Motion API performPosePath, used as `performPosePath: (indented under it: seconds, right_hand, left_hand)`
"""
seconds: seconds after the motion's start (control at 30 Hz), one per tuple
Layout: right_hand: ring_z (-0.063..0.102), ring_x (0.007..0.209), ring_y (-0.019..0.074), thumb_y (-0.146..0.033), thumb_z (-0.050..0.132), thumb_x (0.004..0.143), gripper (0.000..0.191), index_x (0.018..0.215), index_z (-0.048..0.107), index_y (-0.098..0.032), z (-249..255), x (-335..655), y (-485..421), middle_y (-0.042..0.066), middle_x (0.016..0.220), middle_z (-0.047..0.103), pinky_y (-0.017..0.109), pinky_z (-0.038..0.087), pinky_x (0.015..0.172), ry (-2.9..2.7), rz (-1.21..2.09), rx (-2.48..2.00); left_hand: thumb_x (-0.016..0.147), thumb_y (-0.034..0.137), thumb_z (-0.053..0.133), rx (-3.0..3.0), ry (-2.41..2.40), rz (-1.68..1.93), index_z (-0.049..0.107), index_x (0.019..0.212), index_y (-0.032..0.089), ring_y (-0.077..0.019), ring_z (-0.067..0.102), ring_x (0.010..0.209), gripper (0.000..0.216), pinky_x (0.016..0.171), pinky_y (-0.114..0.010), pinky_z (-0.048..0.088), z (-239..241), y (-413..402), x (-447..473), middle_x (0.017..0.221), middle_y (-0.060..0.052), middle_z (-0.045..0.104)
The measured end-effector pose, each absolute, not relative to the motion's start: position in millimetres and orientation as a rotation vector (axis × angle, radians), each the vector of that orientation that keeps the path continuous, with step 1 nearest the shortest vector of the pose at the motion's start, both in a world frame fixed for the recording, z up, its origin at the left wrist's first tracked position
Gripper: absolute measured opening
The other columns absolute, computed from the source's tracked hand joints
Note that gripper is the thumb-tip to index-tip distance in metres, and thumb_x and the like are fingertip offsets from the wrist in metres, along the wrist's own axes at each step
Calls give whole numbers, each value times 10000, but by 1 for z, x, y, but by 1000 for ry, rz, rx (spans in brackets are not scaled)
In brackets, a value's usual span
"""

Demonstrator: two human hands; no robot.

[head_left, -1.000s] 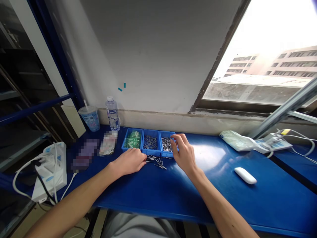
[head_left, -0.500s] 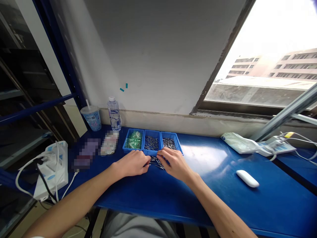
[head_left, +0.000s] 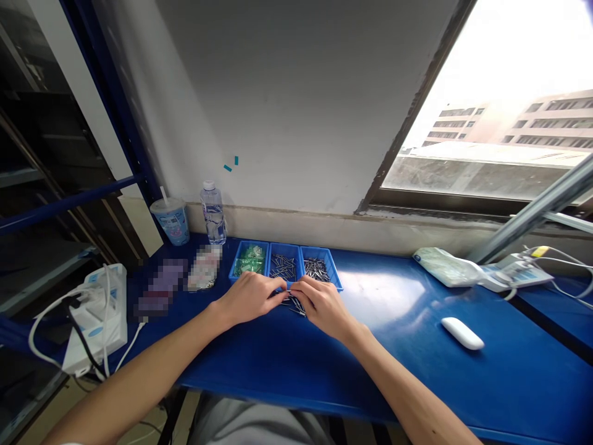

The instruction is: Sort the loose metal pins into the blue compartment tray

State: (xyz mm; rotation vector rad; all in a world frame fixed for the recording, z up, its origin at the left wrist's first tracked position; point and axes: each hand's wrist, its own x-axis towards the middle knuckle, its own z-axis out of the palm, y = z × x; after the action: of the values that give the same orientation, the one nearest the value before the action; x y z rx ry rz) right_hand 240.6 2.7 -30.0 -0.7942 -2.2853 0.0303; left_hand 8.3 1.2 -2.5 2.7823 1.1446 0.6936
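My left hand [head_left: 252, 298] and my right hand [head_left: 323, 306] meet in front of the blue bins, fingertips pinched together and almost touching. Whatever is between them is too small and too covered to make out. Under and between the fingers lies a small pile of thin metal pins [head_left: 299, 307] on the blue table, partly hidden by my right hand. Just behind stand three blue bins side by side. The left bin [head_left: 237, 252] holds green-tinted clear packets, the middle bin [head_left: 285, 247] loose thin metal pieces, and the right bin [head_left: 332, 262] a denser heap of similar pieces.
To the left stand a water bottle [head_left: 213, 213], a lidded cup with a straw [head_left: 171, 221] and a white power strip [head_left: 99, 315] with cables. On the right lie a white oval case [head_left: 462, 334], a plastic packet [head_left: 447, 267] and another power strip [head_left: 519, 272].
My left hand has shifted right and slightly up, its fingertips now meeting those of my right hand. The right hand has barely moved; the bins stay put.
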Motion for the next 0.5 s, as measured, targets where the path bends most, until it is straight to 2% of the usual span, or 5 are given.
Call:
performPosePath:
  seconds: [0.1,0.23,0.5]
  right_hand:
    - [665,744,159,-222,442,1121,224,1056,656,-211,-29,241,3,60,953,717,268,468,658,-2231,25,-799]
    - [658,730,156,-215,482,1105,161,1081,642,-211,-28,240,1,51,958,718,263,474,657,-2234,28,-788]
    - [647,726,155,-230,408,1127,240,1061,639,-216,-27,239,0,62,949,708,266,475,653,-2253,39,-793]
  left_hand:
    - [1079,314,571,2799,1071,769,746,1093,230,-192,769,819,195,669,-256,462,-4,3,7,956,-1,810]
    - [1078,305,562,2820,1083,817,751,1098,217,-172,743,797,210,656,-261,468,-6,3,8,918,-9,778]
    - [1070,257,547,2793,1040,908,739,1072,201,-182,700,937,200,792,-284,534,-11,2,13,998,-39,740]
